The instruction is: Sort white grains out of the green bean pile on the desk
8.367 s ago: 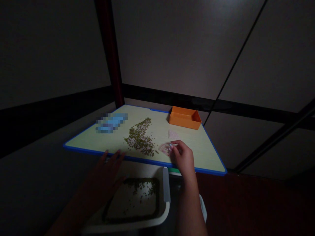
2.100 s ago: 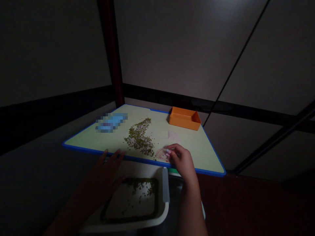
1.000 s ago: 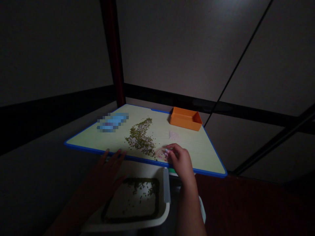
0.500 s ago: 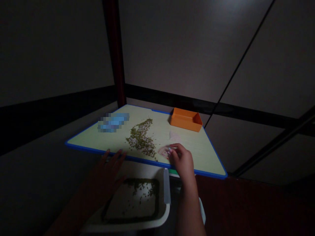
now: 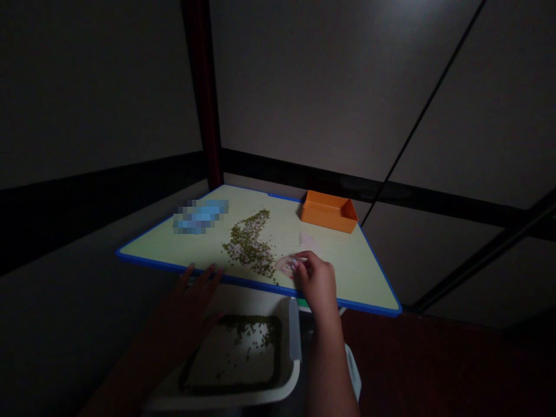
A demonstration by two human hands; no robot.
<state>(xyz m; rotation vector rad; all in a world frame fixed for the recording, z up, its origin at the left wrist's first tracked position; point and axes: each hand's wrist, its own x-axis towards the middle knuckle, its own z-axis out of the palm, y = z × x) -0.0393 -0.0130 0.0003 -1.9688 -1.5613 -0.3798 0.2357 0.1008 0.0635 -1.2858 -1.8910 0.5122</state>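
Note:
My right hand [image 5: 320, 282] is low over the pale tabletop [image 5: 351, 269], its thumb and fingertips bent together in a pinch. Whatever lies between those fingertips is too small to make out. Just left of them shows a pinkish fan-shaped patch [image 5: 285, 265]; whether it is printed or a loose piece I cannot tell. A spread heap of small green grains [image 5: 249, 243] lies left of that patch. With fingers apart, my left hand [image 5: 193, 301] rests its fingertips on the blue front edge of the tabletop, in shadow, holding nothing.
An orange open box [image 5: 325, 219] stands at the back right. At the left lies a blurred-out blue item [image 5: 200, 216]. Below the front edge sits a white bin [image 5: 284, 379] with green grains inside. Behind the table are wall panels [image 5: 304, 87].
My right hand has shifted slightly left, toward the green grains, with its fingers still pinched. My left hand stays where it was, and the heap looks unchanged.

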